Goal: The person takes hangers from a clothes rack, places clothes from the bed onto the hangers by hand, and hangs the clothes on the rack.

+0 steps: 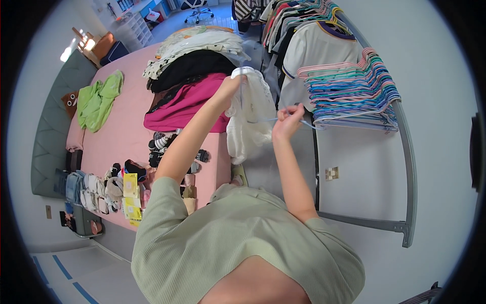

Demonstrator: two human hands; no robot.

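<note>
My left hand (231,90) grips the upper edge of a white garment (248,133), which hangs down beside the bed's edge. To the right, my right hand (287,123) is closed around a light blue clothes hanger (264,120). One end of the hanger reaches into the white garment, and the other sticks out past my right hand toward the rail. How far it goes inside the cloth is hidden. A pile of clothes lies on the bed just beyond my left forearm, with a magenta garment (185,109) and a black garment (195,68) in it.
Many empty hangers (349,96) and hung shirts (319,48) fill the grey clothes rack (405,167) at right. The pink bed (109,147) holds a green garment (101,99), rolled socks (161,143), folded clothes (93,185) and yellow packets (130,187). An office chair (198,12) stands far back.
</note>
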